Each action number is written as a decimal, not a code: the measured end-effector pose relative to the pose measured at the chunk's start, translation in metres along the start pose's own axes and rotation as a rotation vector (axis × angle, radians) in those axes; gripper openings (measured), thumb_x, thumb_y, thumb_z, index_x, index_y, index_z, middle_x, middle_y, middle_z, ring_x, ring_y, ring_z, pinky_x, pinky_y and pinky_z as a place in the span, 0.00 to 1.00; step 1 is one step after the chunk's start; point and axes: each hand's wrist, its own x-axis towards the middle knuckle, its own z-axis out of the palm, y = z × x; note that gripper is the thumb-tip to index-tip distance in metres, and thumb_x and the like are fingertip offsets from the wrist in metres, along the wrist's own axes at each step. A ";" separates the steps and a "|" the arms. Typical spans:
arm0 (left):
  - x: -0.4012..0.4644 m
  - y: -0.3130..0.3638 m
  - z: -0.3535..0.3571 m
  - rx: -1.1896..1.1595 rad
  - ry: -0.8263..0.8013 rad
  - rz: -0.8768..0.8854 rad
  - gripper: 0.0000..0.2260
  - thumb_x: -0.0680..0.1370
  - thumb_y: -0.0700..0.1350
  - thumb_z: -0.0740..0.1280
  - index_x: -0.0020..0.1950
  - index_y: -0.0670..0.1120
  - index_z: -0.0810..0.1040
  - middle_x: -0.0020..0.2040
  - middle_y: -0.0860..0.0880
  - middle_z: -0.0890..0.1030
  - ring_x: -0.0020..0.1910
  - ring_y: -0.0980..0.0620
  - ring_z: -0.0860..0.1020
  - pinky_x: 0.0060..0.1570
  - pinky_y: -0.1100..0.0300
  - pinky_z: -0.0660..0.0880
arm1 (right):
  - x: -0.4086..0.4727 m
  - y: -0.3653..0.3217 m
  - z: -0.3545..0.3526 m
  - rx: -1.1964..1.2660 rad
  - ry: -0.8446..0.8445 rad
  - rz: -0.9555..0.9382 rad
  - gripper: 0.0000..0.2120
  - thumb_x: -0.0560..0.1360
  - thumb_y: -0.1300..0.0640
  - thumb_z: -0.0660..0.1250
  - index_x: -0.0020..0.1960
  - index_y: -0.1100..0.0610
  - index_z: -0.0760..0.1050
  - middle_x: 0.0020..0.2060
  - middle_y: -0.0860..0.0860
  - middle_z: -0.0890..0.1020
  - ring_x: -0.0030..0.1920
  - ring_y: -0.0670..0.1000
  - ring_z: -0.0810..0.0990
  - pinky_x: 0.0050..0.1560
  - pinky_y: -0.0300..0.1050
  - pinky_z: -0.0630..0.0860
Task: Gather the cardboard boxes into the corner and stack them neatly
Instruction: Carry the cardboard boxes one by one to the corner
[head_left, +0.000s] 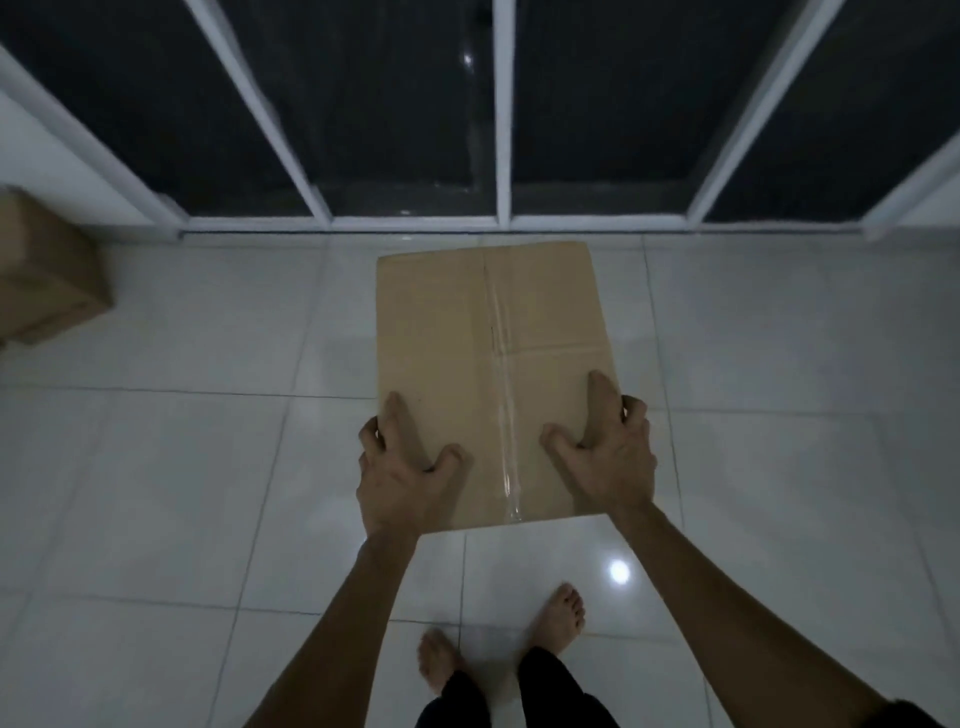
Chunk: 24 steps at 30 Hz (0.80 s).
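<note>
Head view showed both hands clamped on the near end of a cardboard box (488, 374): the left hand (402, 470) gripped its left edge, thumb and index finger lying on the top face and the other fingers curled over the side, while the right hand (608, 449) held the right edge the same way, thumb spread across the top and fingertips wrapped round the edge. The box was carried in front of the person above the tiled floor (182, 467), its broad taped face upward and its long axis running straight away from the body toward the glass doors (405, 104). A strip of clear tape (501, 395) ran lengthwise down the middle of that face. Below the box, two bare feet (563, 613) stood on the tiles. A second cardboard box (47, 265) sat well apart at the far left, on the floor by the white wall beside the door frame.
</note>
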 end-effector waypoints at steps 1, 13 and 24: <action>-0.004 -0.008 -0.019 -0.006 0.029 -0.019 0.43 0.69 0.63 0.70 0.78 0.56 0.50 0.68 0.48 0.63 0.62 0.39 0.72 0.55 0.41 0.74 | -0.009 -0.018 0.000 0.006 -0.004 -0.023 0.42 0.67 0.33 0.69 0.74 0.39 0.53 0.65 0.53 0.65 0.64 0.59 0.69 0.56 0.58 0.71; -0.032 -0.174 -0.219 -0.009 0.221 -0.168 0.41 0.70 0.66 0.66 0.76 0.57 0.49 0.68 0.46 0.64 0.58 0.40 0.74 0.51 0.46 0.74 | -0.127 -0.218 0.100 -0.029 -0.106 -0.276 0.38 0.69 0.32 0.66 0.74 0.39 0.54 0.66 0.54 0.65 0.64 0.59 0.69 0.56 0.55 0.71; -0.023 -0.346 -0.352 -0.046 0.359 -0.372 0.39 0.71 0.67 0.62 0.75 0.57 0.49 0.67 0.45 0.65 0.56 0.43 0.75 0.50 0.46 0.77 | -0.197 -0.394 0.243 -0.101 -0.250 -0.481 0.40 0.69 0.30 0.65 0.75 0.40 0.54 0.66 0.54 0.65 0.65 0.58 0.68 0.56 0.54 0.71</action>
